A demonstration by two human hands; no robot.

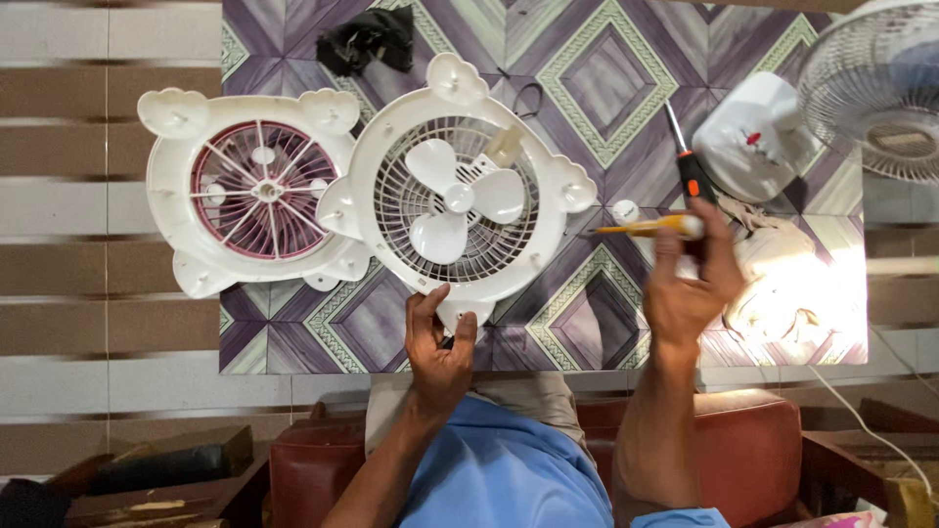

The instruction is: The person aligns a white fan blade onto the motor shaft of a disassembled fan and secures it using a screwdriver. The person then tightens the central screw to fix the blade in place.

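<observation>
Left hand point(437, 344) pinches the lower lug of the white fan housing point(460, 196), which lies on the patterned floor mat point(606, 78) overlapping the rear grille frame point(245, 191). Right hand point(690, 284) grips a yellow-handled screwdriver point(650, 227). Risk: the one-point hold may let the housing pivot; the loose white cap point(624, 210) could roll off.

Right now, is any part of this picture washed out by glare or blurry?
In the head view, strong light bleaches the white cloth beside the right hand; the standing fan at the corner looks soft and hazy; the fan housing held by the left hand is sharp.
</observation>
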